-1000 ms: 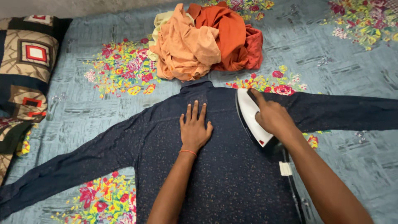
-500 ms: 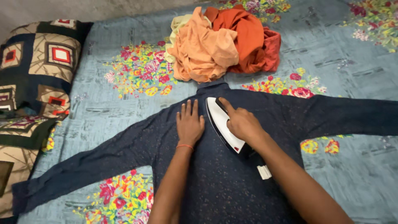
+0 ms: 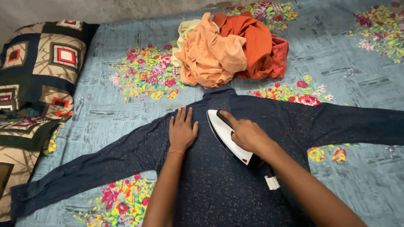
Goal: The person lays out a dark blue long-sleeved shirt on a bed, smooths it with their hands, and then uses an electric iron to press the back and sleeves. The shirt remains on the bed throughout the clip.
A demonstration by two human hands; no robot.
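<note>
Shirt (image 3: 219,180), dark navy with fine speckles, lies spread flat with its sleeves out on a blue floral bedsheet (image 3: 105,109). The left hand (image 3: 182,131) rests open and flat on its upper back, while the right hand (image 3: 248,135) is closed around the handle of a white electric iron (image 3: 227,135) standing on the cloth just beside it. A heap of orange clothes (image 3: 231,48) sits above the collar, and a patterned pillow (image 3: 33,67) lies at the left edge.

One small white rectangular tag (image 3: 272,182) wraps around the black cord trailing from the iron, lying over the dark shirt below the right forearm. No packages, signs or screens appear anywhere on the bed.
</note>
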